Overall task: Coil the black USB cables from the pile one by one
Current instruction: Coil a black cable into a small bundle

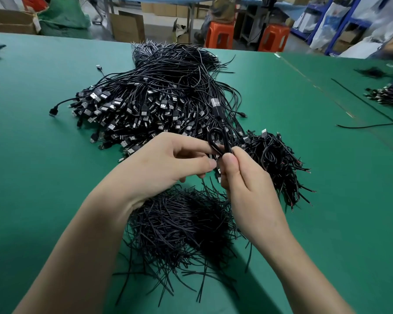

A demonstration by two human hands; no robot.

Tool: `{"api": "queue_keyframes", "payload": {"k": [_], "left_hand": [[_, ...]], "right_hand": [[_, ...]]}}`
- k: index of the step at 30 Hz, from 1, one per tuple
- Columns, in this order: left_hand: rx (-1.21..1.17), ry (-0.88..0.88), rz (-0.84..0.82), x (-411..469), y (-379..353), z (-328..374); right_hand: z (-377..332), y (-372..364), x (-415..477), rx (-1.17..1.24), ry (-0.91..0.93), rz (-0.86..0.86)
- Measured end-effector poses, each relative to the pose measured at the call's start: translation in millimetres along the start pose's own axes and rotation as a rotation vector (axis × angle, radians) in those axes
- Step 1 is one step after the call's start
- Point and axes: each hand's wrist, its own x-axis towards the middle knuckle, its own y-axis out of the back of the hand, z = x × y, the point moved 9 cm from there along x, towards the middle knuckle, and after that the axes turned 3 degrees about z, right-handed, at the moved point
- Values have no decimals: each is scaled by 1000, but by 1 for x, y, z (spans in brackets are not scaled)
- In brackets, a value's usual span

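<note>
A big pile of black USB cables lies on the green table, plugs facing me. Above its near edge I hold one black USB cable, its silver plug pointing up and a small loop formed below the plug. My right hand pinches the cable just under the loop between thumb and fingers. My left hand holds the loop's left side with its fingertips. A heap of coiled cables lies to the right of my hands.
A heap of short black tie wires lies under my wrists. A loose black cable and another cable bundle lie at the right. Orange stools, cardboard boxes and shelves stand beyond the table's far edge.
</note>
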Motion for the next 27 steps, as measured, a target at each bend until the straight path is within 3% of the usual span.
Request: {"api": "queue_keyframes", "payload": {"k": [14,21,27], "left_hand": [[-322,7,-9,4,-8,-6],[-273,-88,112,8,2,-6],[-273,-137,135,10,2,-4]], "right_hand": [[12,3,1,217,-162,78],[-2,-11,-4,516,-237,-94],[-8,-15,-4,435,-190,-170]]}}
